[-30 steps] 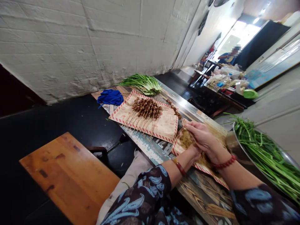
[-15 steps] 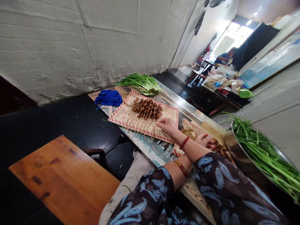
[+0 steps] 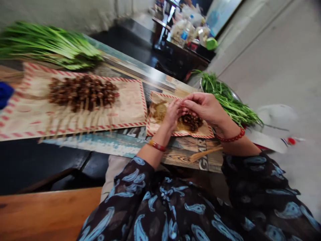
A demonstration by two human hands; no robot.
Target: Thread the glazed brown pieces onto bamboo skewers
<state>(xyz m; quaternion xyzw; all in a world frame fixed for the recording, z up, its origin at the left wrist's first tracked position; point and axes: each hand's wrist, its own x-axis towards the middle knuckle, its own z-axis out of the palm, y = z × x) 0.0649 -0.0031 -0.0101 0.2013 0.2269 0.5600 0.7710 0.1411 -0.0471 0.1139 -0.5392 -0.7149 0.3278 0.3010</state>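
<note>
My left hand (image 3: 172, 114) and my right hand (image 3: 204, 107) meet fingertip to fingertip over a small red-striped paper sheet (image 3: 153, 129). The left fingers are curled; the right thumb and fingers are pinched. Whatever lies between them is too small and blurred to make out. Below the hands is a pile of loose dark-brown meat pieces (image 3: 194, 123). Some bare wooden skewers (image 3: 207, 153) rest near the table edge. To the left, a larger striped sheet (image 3: 129, 103) holds many skewers of brown meat (image 3: 84, 92), their sticks pointing toward me.
Green leafy stalks (image 3: 57, 45) lie behind the large sheet. A metal bowl of greens (image 3: 229, 100) stands at the right. Blue cloth (image 3: 5, 94) is at the far left, with an orange-brown wooden stool (image 3: 50, 211) below. Another table (image 3: 183, 50) with bags stands behind.
My view has swung right. My right hand has left the meat skewers, where it had crossed over my left arm, and come back to meet my left hand over the small sheet.
</note>
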